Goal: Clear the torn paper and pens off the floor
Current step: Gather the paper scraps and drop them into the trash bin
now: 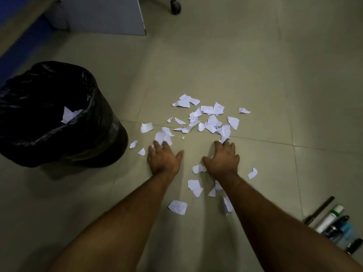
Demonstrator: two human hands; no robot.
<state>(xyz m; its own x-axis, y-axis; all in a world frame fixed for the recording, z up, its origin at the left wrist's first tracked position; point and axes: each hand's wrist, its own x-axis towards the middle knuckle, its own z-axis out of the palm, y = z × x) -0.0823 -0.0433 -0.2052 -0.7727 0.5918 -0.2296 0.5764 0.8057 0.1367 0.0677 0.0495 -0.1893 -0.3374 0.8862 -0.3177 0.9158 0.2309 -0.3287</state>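
torn paper (204, 118) lies scattered on the tiled floor (255, 75), most bits in a loose heap just beyond both hands, a few more between & under the forearms. left hand (164, 157) is palm down, fingers spread and relaxed, tips touching a scrap (163, 135). right hand (223, 159) also flat & spread, fingertips on a small piece, nothing grasped. pens (334, 224) lie bunched at the right edge, well apart from the heap. black-lined bin (59, 114) stands to the left w/ paper inside. chair caster (175, 5) at top.
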